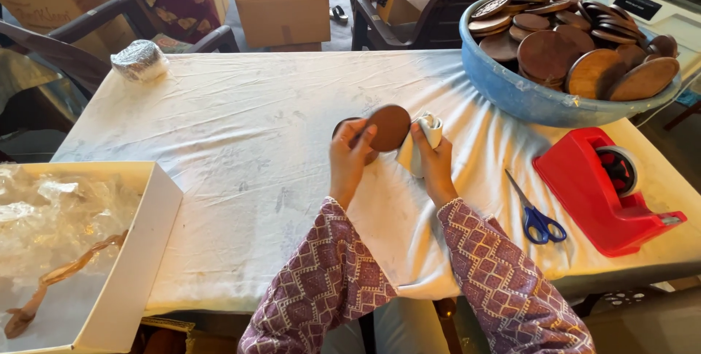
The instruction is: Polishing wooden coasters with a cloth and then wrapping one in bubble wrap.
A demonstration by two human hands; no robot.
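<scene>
**Wooden disc held over white-clothed table, cloth in other hand**

Wooden disc, round, dark brown: head view, middle of the table, held on edge in my left hand, fingers closed around its lower left rim. A second dark round piece shows just behind my left fingers; I cannot tell whether I grip that too.

Cloth, pale, bunched: clasped in my right hand, fingers closed on it, pressed against the right edge of the disc.

Sleeves, purple with a pale geometric pattern, both arms coming up from the bottom edge.

Table, covered with a smudged white sheet.

Blue basin, far right, heaped with more round wooden discs in light and dark browns.

Red tape dispenser, right, near the table edge, below the basin.

Blue-handled scissors, lying flat between my right hand and the dispenser, just beside the dispenser.

White box, near left corner, open, holding clear plastic wrap and a brownish strip.

Wrapped bundle, clear film, far left corner of the table.

Cardboard boxes and dark chairs beyond the far edge.
</scene>
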